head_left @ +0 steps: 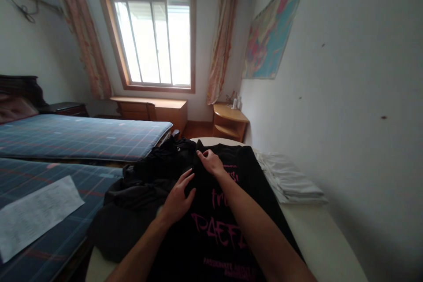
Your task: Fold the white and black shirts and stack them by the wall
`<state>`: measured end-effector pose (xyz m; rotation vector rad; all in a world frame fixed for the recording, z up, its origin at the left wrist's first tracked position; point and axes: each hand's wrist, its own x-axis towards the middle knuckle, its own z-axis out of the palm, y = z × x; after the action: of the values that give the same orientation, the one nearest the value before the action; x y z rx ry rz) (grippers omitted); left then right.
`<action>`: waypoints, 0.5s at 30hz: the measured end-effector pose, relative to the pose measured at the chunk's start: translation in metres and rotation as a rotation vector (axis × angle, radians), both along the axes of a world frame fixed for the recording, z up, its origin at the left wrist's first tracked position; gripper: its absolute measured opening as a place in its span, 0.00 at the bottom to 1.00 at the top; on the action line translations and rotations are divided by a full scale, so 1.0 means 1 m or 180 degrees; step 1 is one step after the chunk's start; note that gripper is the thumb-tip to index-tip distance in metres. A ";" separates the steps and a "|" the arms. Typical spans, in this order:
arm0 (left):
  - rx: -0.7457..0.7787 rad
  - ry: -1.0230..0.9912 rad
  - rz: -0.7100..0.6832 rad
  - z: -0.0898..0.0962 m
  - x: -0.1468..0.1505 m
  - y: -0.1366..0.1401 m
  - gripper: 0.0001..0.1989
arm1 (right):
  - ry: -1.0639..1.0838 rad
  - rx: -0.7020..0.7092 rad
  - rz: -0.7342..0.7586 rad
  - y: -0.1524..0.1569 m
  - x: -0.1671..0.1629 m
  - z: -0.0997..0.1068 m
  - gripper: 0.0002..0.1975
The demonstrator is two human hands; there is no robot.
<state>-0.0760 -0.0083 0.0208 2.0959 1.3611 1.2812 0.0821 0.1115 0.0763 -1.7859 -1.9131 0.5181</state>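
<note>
A black T-shirt with pink lettering lies spread out on a pale round-edged table. My right hand pinches a raised fold of its black cloth near the far end. Close by on the left, my left hand has its fingers apart over the cloth; whether it touches the fabric I cannot tell. A crumpled heap of dark clothes lies against the shirt's left side. To the right sits a stack of folded white cloth.
Beds with blue plaid mattresses stand on the left, and a sheet of paper lies on the nearer one. Ahead are a low desk under the window and a corner shelf. A white wall bounds the right side.
</note>
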 end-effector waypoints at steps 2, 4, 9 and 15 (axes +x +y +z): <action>-0.0055 0.0099 -0.0202 0.001 0.002 -0.003 0.24 | 0.0101 -0.0172 0.0035 0.001 -0.008 0.011 0.38; -0.0097 0.0205 -0.0394 0.001 0.003 -0.006 0.26 | -0.0023 -0.0264 0.0037 0.001 -0.014 0.015 0.37; -0.0119 0.0265 -0.0570 0.006 0.003 -0.009 0.27 | -0.0017 -0.0206 -0.0045 0.003 -0.010 0.006 0.24; -0.0349 0.0206 -0.0533 0.021 0.004 -0.017 0.21 | 0.0452 0.0025 -0.0130 0.009 0.015 -0.011 0.21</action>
<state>-0.0721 -0.0254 0.0415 2.1416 1.2225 1.0569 0.0966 0.1204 0.0652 -1.7311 -1.7766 0.6053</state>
